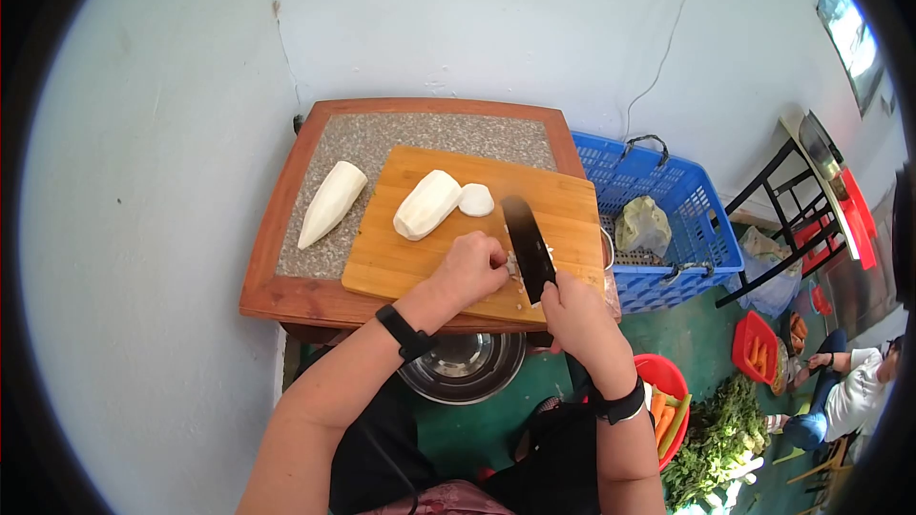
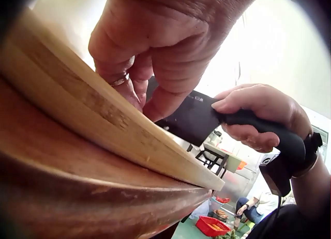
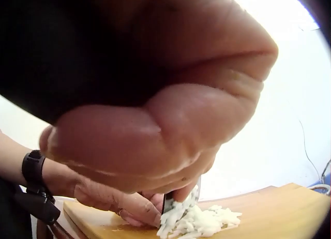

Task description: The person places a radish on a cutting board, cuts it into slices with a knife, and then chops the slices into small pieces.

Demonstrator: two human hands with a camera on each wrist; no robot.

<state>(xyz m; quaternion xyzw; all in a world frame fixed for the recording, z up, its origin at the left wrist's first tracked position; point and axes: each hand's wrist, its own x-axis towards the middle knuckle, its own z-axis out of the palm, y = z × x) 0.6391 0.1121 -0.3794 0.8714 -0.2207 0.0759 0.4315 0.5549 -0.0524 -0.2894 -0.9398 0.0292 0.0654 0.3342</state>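
Note:
My right hand [image 1: 582, 324] grips the black handle of a cleaver [image 1: 527, 248], its dark blade blurred at the far end and low over the wooden cutting board [image 1: 382, 262]. Curled fingers of my left hand [image 1: 468, 270] hold white vegetable pieces at the board, right beside the blade; those fingers mostly hide them. Finely chopped white bits [image 3: 201, 222] lie heaped by the blade in the right wrist view. Farther back on the board are a thick peeled white radish chunk [image 1: 427, 205] and a round cut piece [image 1: 476, 199]. A tapered peeled radish [image 1: 332, 205] lies left of the board.
The table [image 1: 420, 113] has a wooden rim and stands against the wall. A metal basin [image 1: 468, 367] sits beneath its front edge. To the right are a blue basket [image 1: 706, 267], a red basin [image 1: 658, 372] of vegetables and leafy greens [image 1: 716, 439]. Another person [image 1: 849, 391] sits far right.

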